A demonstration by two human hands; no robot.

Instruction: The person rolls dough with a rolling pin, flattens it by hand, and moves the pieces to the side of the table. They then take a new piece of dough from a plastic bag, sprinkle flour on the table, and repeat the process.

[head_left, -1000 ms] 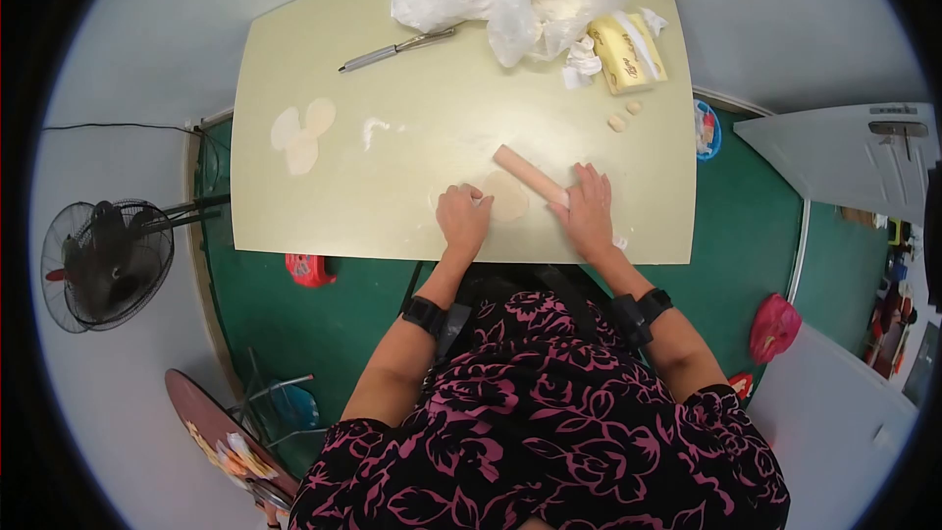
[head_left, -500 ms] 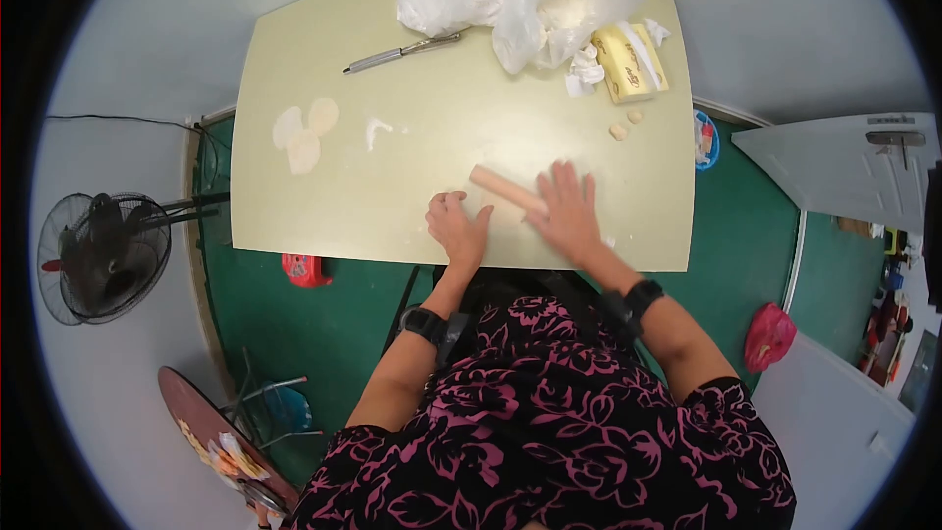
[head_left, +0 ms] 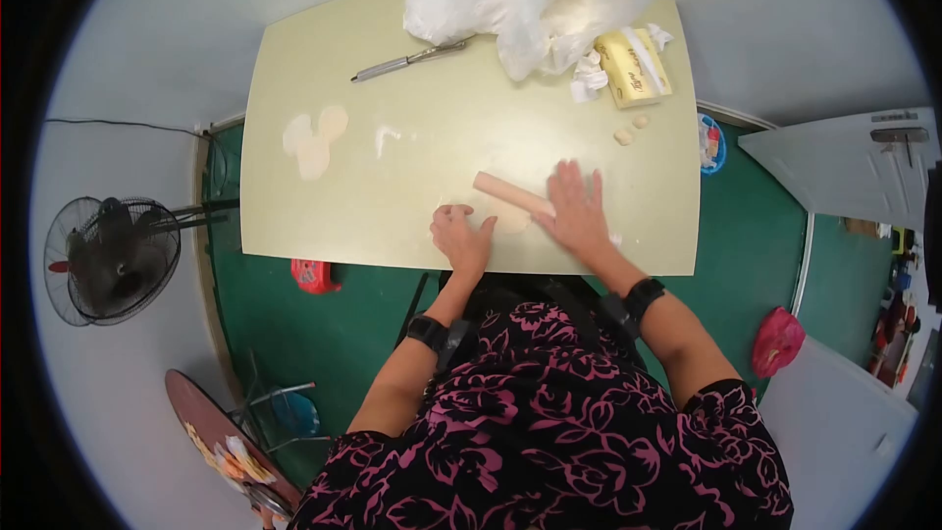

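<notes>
My right hand point(head_left: 574, 214) lies flat, fingers spread, on the right end of a small wooden rolling pin point(head_left: 508, 194) near the front edge of the pale yellow table point(head_left: 412, 177). The pin rests across a thin round of dough point(head_left: 512, 223), mostly hidden between my hands. My left hand point(head_left: 459, 237) pinches the left edge of that round. Three flattened rounds point(head_left: 314, 141) overlap at the table's left. Two small dough lumps point(head_left: 630, 130) sit at the right.
A knife point(head_left: 407, 61) lies at the back beside a white plastic bag point(head_left: 520, 0) and a yellow packet point(head_left: 633, 67). A flour smear point(head_left: 386, 139) marks the middle. A fan point(head_left: 108, 260) stands on the left, and a red bag point(head_left: 777, 341) on the green floor at right.
My right hand pushed the rolling pin leftward over the dough, and the fingers spread flat. My left hand shifted slightly along the edge of the round.
</notes>
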